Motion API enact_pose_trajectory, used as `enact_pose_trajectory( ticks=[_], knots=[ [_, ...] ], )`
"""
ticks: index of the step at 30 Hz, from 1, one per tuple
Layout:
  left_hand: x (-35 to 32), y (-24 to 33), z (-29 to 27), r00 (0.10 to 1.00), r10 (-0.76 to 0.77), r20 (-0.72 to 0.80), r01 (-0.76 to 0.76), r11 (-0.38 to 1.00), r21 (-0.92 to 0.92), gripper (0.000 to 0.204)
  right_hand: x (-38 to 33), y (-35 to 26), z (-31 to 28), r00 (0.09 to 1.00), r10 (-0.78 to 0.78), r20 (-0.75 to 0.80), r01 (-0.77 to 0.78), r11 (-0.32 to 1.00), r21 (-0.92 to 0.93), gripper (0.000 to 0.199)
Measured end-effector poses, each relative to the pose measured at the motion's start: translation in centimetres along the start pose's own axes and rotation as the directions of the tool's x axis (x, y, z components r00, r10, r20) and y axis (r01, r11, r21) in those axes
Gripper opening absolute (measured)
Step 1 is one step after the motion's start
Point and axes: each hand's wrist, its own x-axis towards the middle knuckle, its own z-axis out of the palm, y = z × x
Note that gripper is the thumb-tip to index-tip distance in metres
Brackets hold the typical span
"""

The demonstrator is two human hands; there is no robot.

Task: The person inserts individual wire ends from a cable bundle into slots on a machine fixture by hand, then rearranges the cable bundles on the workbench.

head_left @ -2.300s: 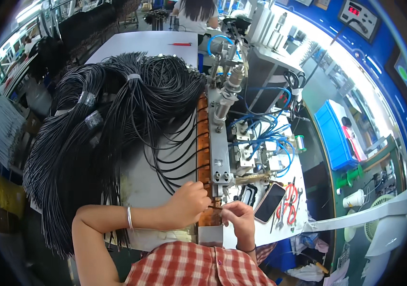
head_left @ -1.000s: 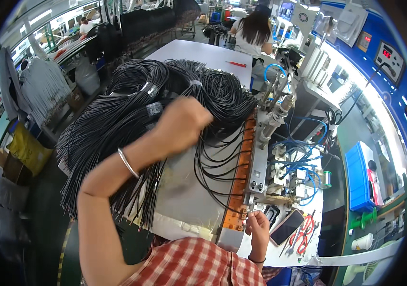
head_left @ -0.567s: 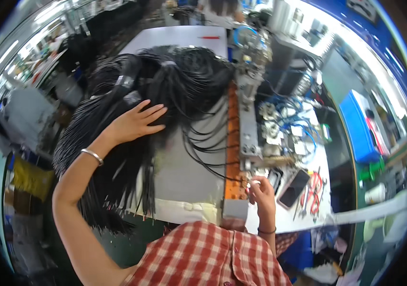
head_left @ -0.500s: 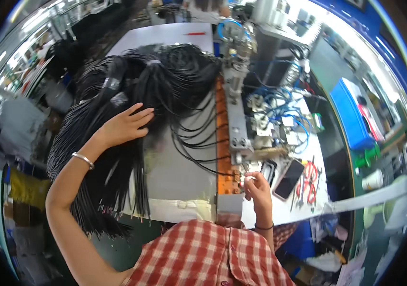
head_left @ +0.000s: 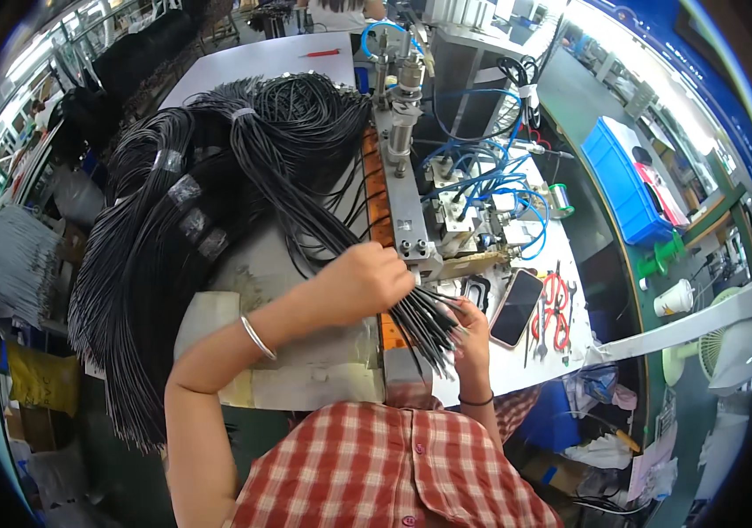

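Observation:
My left hand [head_left: 372,280] is closed in a fist round a bundle of thin black cables [head_left: 305,207], held across the orange strip of the fixture [head_left: 379,198]. The cables' loose ends [head_left: 429,330] fan out past the fist toward my right hand [head_left: 473,339]. The fingers of that hand are bent and closed at the tips of the cables; exactly how many they pinch is hidden. A larger heap of black cables [head_left: 129,273], tied in places with clear tape, lies to the left on the table [head_left: 270,385].
A metal pneumatic press [head_left: 402,141] with blue hoses stands behind the fixture. Right of my right hand lie a phone [head_left: 517,308], red-handled pliers [head_left: 555,310] and other hand tools. Farther right are a blue bin [head_left: 627,180] and a white cup [head_left: 674,299].
My left hand has moved right from the heap, bringing a bundle of cables over the fixture. My right hand now meets the bundle's ends. The view has shifted slightly.

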Motion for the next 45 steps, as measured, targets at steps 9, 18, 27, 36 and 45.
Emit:
enact_pose_trajectory(
  ticks=[9, 18, 27, 36, 45],
  knots=[
    [-2.4, 0.8, 2.8, 0.991, -0.132, 0.036, 0.136, 0.979, -0.150, 0.020, 0.8, -0.3, 1.2, 0.994, -0.085, -0.067, 0.084, 0.996, -0.019, 0.006],
    [-1.8, 1.4, 2.0, 0.967, -0.214, 0.139, 0.235, 0.958, -0.162, 0.027, 1.1, -0.2, 2.1, 0.997, 0.024, -0.080, -0.021, 0.999, 0.040, 0.007],
    [-1.9, 1.8, 2.1, 0.951, -0.255, 0.177, 0.289, 0.936, -0.202, 0.024, 0.9, -1.3, 1.4, 0.973, 0.123, 0.197, -0.140, 0.987, 0.077, 0.007],
    [-1.8, 1.7, 2.6, 0.982, -0.152, 0.109, 0.174, 0.956, -0.238, 0.021, 1.3, -0.6, 0.7, 0.990, 0.096, 0.102, -0.086, 0.991, -0.104, 0.010],
    [-1.9, 2.1, 2.2, 0.957, -0.220, 0.188, 0.250, 0.957, -0.150, 0.018, 2.4, -0.2, 0.0, 0.935, 0.257, 0.243, -0.247, 0.966, -0.071, 0.008]
  ],
)
